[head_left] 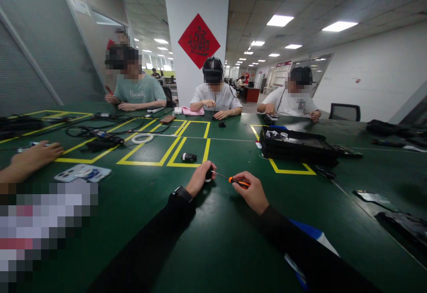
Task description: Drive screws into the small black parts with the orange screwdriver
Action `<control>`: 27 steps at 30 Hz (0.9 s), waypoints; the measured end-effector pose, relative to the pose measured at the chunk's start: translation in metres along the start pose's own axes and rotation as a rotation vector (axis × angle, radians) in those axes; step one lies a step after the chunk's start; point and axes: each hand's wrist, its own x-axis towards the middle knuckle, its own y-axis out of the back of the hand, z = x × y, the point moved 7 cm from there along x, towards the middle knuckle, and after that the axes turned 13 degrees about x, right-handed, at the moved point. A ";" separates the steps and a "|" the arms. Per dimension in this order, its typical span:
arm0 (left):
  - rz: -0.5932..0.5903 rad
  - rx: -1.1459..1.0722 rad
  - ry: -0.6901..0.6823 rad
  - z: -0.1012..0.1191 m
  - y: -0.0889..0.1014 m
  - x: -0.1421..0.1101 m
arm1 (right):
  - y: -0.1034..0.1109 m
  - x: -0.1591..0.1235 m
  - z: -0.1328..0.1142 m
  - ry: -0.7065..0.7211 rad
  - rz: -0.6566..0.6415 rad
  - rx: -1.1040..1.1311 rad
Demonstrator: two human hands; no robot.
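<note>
My left hand (201, 178) is closed around a small black part (208, 175) just above the green table (213, 239). Its exact kind is hidden by my fingers. In my right hand (251, 190) is a screwdriver (239, 182) with an orange and black handle, gripped between thumb and fingers. The thin metal shaft points left, and its tip reaches the black part, though I cannot tell whether it sits in a screw. Beyond my left hand, a black cylindrical piece with a white end (189, 157) lies on its side near a yellow tape line.
A black open case (296, 144) stands at the right. A phone (83, 173) and a co-worker's hand (40, 157) are at the left, near tangled cables (100, 135). Several people sit across the table. A blue and white item (313, 235) lies beside my right sleeve.
</note>
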 end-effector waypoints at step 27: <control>-0.052 0.040 -0.050 0.010 -0.004 -0.003 | -0.008 -0.002 0.021 -0.208 -0.091 0.097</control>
